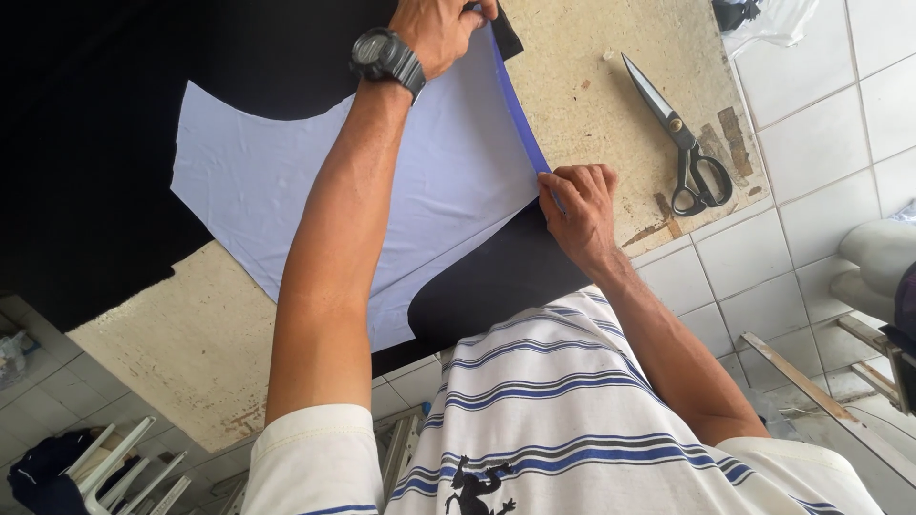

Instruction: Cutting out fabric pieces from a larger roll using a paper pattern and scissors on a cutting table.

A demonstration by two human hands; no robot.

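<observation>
Head view | left hand [441,30], wearing a watch [386,57], pinches blue cloth [315,191] at its far edge | right hand [577,205] pinches the near corner | cloth lies on black fabric [105,143] atop table [592,105] | scissors [679,138] nearby

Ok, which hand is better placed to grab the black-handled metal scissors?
The right hand: it pinches the pale lilac fabric piece nearest the black-handled metal scissors; the left hand reaches across, farther away.

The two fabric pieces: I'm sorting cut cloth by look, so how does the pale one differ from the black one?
The pale lavender fabric piece is smaller, with a curved cut edge; the black fabric is larger and runs out of view. The lavender lies on top, the black beneath. Both lie flat on the worn table.
</observation>
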